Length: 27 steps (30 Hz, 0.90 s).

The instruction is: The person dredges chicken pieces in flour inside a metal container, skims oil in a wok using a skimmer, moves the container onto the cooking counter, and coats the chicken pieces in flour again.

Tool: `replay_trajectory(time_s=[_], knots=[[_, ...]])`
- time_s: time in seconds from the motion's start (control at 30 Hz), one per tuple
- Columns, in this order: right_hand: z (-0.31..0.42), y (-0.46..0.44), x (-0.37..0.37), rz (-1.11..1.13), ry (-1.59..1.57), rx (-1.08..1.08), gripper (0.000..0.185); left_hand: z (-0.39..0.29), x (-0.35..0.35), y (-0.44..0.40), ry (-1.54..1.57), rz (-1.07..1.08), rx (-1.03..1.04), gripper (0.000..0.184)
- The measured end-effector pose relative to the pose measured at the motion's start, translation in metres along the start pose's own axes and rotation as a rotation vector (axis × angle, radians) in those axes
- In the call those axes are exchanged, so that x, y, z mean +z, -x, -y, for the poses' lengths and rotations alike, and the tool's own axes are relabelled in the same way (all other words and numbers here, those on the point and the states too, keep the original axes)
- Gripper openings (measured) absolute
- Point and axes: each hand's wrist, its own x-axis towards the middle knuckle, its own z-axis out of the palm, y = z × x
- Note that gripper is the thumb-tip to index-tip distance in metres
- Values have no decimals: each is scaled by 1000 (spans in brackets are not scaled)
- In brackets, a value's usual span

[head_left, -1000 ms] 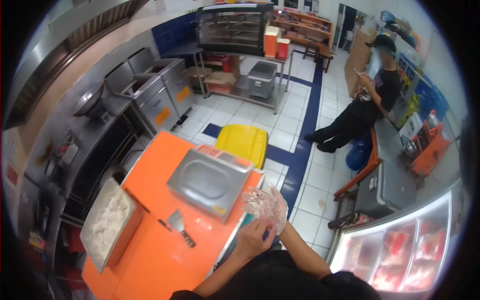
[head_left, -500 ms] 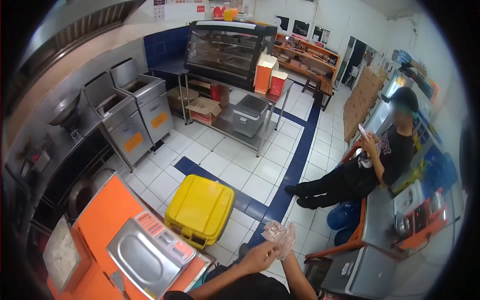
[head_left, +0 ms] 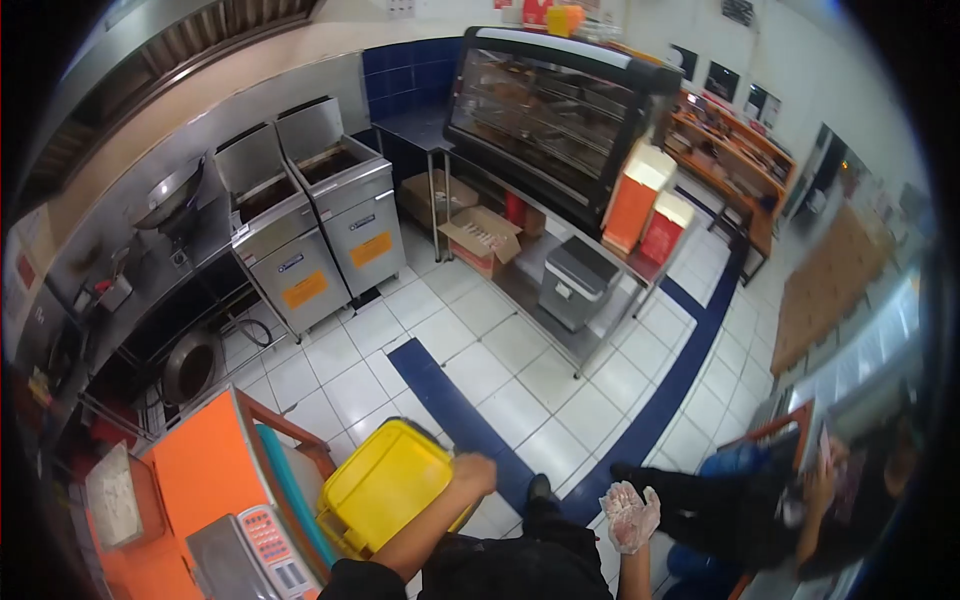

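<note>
My right hand [head_left: 630,516] wears a thin, clear plastic glove. It is held palm up at the right, fingers apart, with nothing in it. My bare left hand [head_left: 475,475] is closed, its back towards me; whether anything is inside it is hidden. Seen from above, it lies at the right edge of a yellow lidded bin [head_left: 385,485], my forearm crossing the lid. I cannot tell whether the hand touches the bin. The two hands are well apart.
An orange table [head_left: 215,465] with a scale [head_left: 262,545] is on the left. Two fryers [head_left: 355,215] stand beyond. A display cabinet [head_left: 560,110] tops a steel table, a grey cooler [head_left: 578,282] on its shelf. A person [head_left: 735,510] stands close on my right.
My left hand has left the gloved right hand's wrist and moved left, over the yellow bin. The right hand remains palm up. My view has turned left, so the person appears further right.
</note>
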Motion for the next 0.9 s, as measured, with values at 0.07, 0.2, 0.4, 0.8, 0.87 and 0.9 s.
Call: replay_trajectory(time_s=[0.07, 0.2, 0.4, 0.8, 0.87, 0.9], knots=[[11, -80, 45, -70, 31, 29, 55, 18, 5, -25, 149, 62, -89, 47], [-12, -214, 180, -8, 242, 197, 51, 40, -38, -36, 370, 22, -252, 47], [-117, -372, 345, 171, 560, 568, 46, 102, -97, -67, 564, -73, -546, 49], [-403, -574, 485, 336, 506, 1025, 38, 360, -280, -142, 549, -316, -624, 49], [-453, -594, 517, 268, 649, 973, 34, 412, -311, -147, 468, -454, -660, 43], [-477, -606, 532, 314, 658, 1032, 34, 432, -330, -144, 483, -528, -679, 42]])
